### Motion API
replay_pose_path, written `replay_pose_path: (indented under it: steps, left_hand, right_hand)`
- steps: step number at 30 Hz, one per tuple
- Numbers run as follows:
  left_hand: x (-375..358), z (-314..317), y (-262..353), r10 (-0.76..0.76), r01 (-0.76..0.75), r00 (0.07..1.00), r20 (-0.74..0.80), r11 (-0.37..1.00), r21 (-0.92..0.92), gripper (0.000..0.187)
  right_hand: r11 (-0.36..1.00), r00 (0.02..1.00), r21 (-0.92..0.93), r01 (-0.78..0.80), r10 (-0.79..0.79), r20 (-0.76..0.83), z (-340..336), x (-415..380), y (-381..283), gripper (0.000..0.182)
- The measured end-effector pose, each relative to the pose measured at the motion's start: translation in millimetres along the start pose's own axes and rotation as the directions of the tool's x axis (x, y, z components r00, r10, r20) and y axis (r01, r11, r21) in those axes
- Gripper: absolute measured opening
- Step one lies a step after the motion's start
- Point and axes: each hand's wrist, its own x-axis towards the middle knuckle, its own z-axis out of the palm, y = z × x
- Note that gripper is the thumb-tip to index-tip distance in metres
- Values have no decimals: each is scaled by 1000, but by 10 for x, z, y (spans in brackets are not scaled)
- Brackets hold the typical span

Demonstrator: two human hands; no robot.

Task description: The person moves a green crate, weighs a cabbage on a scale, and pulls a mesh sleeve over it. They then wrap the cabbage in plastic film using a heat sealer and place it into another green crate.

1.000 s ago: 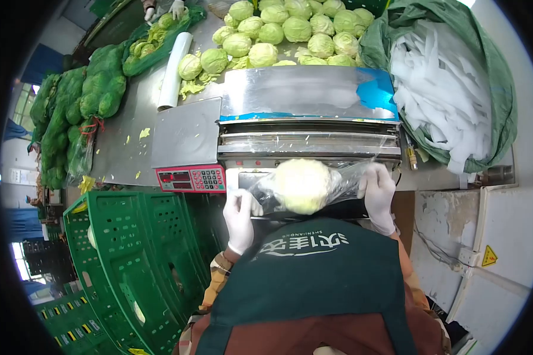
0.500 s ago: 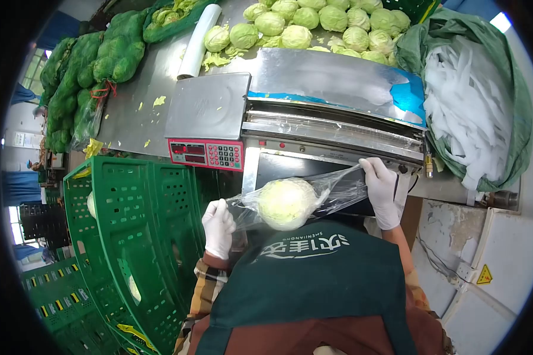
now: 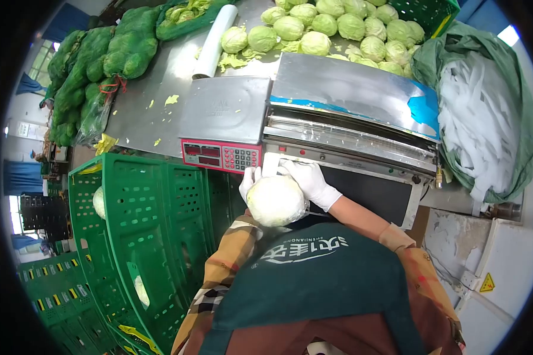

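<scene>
A pale green cabbage [image 3: 276, 202], wrapped in clear plastic film, is held in front of my apron, near the scale's front corner. Around its left side curls my left hand [image 3: 250, 184], in a white glove, with some fingers hidden behind the cabbage. From the right, my gloved right hand [image 3: 307, 183] reaches across to the far side of the cabbage, fingers bent against the wrapping. The loose film ends are not plainly visible.
Beyond my hands are a scale [image 3: 222, 112] and a film-wrapping machine [image 3: 349, 139]. Cabbages [image 3: 349, 26] are piled behind. Green crates [image 3: 142, 236] stand at left, near net bags of cabbages [image 3: 130, 44]. A sack of white strips [image 3: 479, 118] is at right.
My hands were wide apart, stretching film on both sides of the cabbage. Both have come together at the cabbage, the right hand moving far left. The view has shifted slightly.
</scene>
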Motion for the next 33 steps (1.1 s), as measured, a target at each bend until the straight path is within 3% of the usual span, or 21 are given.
replay_pose_path:
  steps: [3, 4, 5, 6, 7, 9, 10, 11, 13, 14, 16, 17, 18, 20, 22, 25, 27, 28, 29, 32, 33]
  left_hand:
    - [5, -111, 245, -100, 138, 988, 115, 910, -391, 17]
    - [13, -210, 500, -101, 136, 989, 108, 910, -391, 17]
    - [30, -309, 770, -81, 204, 947, 312, 899, -387, 15]
    - [42, -392, 1008, -55, 271, 865, 499, 888, -372, 13]
    - [36, -462, 1238, -62, 273, 872, 485, 885, -378, 13]
    - [-4, -511, 1554, -94, 769, 527, 845, 477, -426, 20]
    - [22, -526, 1642, -52, 870, 372, 927, 368, -329, 22]
    - [42, -523, 1683, -2, 907, 264, 965, 341, -247, 23]
    - [84, -500, 1723, 92, 927, 79, 993, 361, -107, 27]
    - [114, -481, 1732, 130, 924, 22, 991, 375, -69, 29]
    - [157, -491, 1742, 182, 905, -46, 982, 424, -37, 33]
    - [145, -476, 1751, 203, 899, -61, 977, 437, -35, 35]
    - [130, -450, 1750, 228, 897, -66, 971, 440, -42, 37]
    - [70, -386, 1753, 279, 907, -64, 958, 417, -61, 41]
    - [-59, -345, 1717, 344, 945, -36, 938, 318, -80, 45]
    - [-352, -315, 1638, 431, 993, 86, 898, 32, -111, 51]
    - [-546, -302, 1557, 425, 979, 199, 883, -130, -158, 56]
    - [-634, -282, 1473, 385, 968, 249, 889, -140, -210, 58]
    - [-694, -263, 1359, 302, 948, 304, 904, -1, -318, 61]
    - [-536, -547, 1593, 124, 878, 441, 889, 146, -455, 55]
    - [-421, -840, 1619, 170, 795, 553, 816, 185, -578, 50]
  right_hand:
    - [984, 992, 162, 68, -49, -116, 36, 125, 47, 11]
    - [944, 979, 276, 181, -145, -147, -172, 218, -43, 11]
    - [877, 955, 384, 289, -234, -184, -390, 302, -140, 11]
    - [871, 953, 392, 296, -244, -177, -573, 368, -205, 11]
    - [842, 908, 341, 417, -371, -194, -767, 437, -265, 12]
    - [738, 788, 277, 615, -578, -211, -1222, 689, -475, 15]
    - [676, 724, 262, 689, -653, -220, -1440, 834, -603, 16]
    - [664, 716, 270, 697, -665, -214, -1566, 927, -741, 16]
    - [641, 777, 539, 547, -627, -42, -1684, 1039, -981, 22]
    - [625, 760, 541, 563, -649, -41, -1686, 1053, -1014, 22]
    - [651, 914, 718, 247, -403, 52, -1636, 1081, -1147, 29]
    - [724, 914, 664, 187, -376, 152, -1657, 1096, -1184, 30]
    - [724, 881, 668, 170, -415, 226, -1661, 1137, -1204, 31]
    - [536, 821, 844, 19, -490, 293, -1602, 1120, -1167, 35]
    - [518, 594, 822, -235, -593, 543, -1674, 1070, -1029, 33]
    - [508, 525, 837, -203, -665, 531, -1750, 921, -765, 38]
    - [389, 681, 765, -514, -358, 639, -1884, 744, -611, 49]
    - [281, 792, 840, -464, -293, 536, -1788, 648, -534, 53]
    - [118, 846, 859, -497, -156, 511, -1640, 522, -416, 54]
    - [-345, 869, 874, -341, 238, 433, -1611, 635, -475, 54]
    - [-281, 893, 918, -280, 274, 357, -1642, 689, -441, 51]
